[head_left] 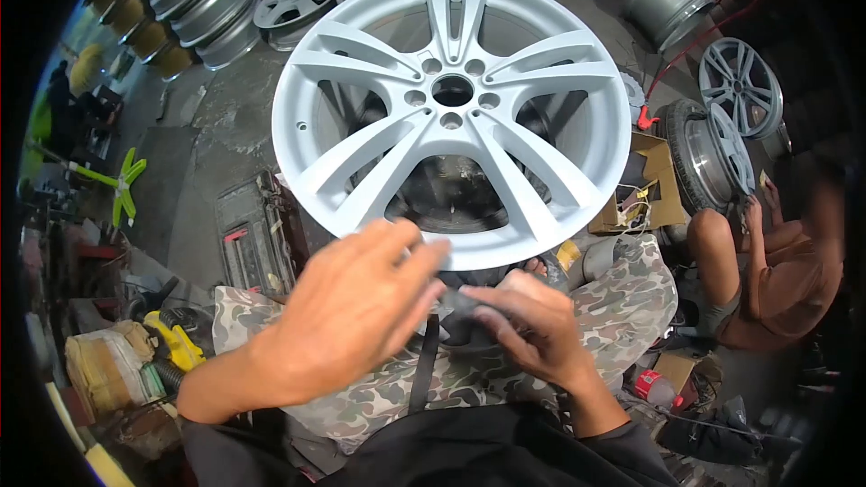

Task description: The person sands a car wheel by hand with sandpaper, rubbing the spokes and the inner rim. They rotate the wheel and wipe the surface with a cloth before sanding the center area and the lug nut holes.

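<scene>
A silver-painted five-spoke alloy wheel (541, 176) lies face up in front of me, its near rim just beyond my hands. My left hand (352, 307) is raised beside that rim, slightly blurred, with its fingers stretched out and apart. Thumb and fingers of my right hand (532, 320) pinch a small dark grey piece (460, 299) that looks thin and flat. The piece sits between the two hands, its left end close to the left hand's lower fingertips. Part of it is hidden by the right fingers.
Stacked wheel rims (194, 4) stand at the back left. At right, a seated person (785, 280) is beside a tyre (695, 158) and another wheel (740, 86). A cardboard box (663, 171) is behind my right knee. A black case (257, 234) and yellow tool (176, 343) lie left.
</scene>
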`<action>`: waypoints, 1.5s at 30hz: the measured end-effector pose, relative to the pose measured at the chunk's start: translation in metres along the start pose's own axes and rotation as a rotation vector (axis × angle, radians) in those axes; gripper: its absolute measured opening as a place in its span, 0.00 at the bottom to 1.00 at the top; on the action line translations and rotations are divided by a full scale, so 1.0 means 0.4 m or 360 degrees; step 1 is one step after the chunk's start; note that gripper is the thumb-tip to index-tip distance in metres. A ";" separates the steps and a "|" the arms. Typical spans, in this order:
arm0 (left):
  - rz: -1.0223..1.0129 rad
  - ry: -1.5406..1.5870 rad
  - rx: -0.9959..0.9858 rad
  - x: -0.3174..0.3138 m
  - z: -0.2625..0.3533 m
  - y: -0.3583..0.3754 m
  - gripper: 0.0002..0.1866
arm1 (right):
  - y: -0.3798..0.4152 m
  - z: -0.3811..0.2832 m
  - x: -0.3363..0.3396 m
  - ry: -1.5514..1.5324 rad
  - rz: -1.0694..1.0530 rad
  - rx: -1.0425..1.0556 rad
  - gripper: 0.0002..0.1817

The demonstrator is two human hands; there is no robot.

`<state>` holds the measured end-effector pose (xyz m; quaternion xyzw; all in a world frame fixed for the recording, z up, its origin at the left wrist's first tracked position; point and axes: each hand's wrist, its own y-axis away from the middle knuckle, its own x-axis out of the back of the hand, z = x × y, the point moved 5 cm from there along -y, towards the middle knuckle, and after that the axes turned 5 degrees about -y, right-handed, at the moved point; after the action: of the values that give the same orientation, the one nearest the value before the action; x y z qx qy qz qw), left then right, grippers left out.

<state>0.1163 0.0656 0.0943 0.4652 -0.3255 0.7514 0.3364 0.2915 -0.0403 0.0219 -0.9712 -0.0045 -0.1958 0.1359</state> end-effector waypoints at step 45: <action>-0.0383 0.1135 0.0114 -0.097 -0.019 -0.001 0.09 | 0.081 0.070 0.019 -0.1110 -0.0112 -0.0710 0.23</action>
<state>0.1263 0.0641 0.0559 0.2207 -0.1043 0.8322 0.4979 0.3111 -0.0644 -0.0083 -0.9842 -0.0409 0.1443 -0.0944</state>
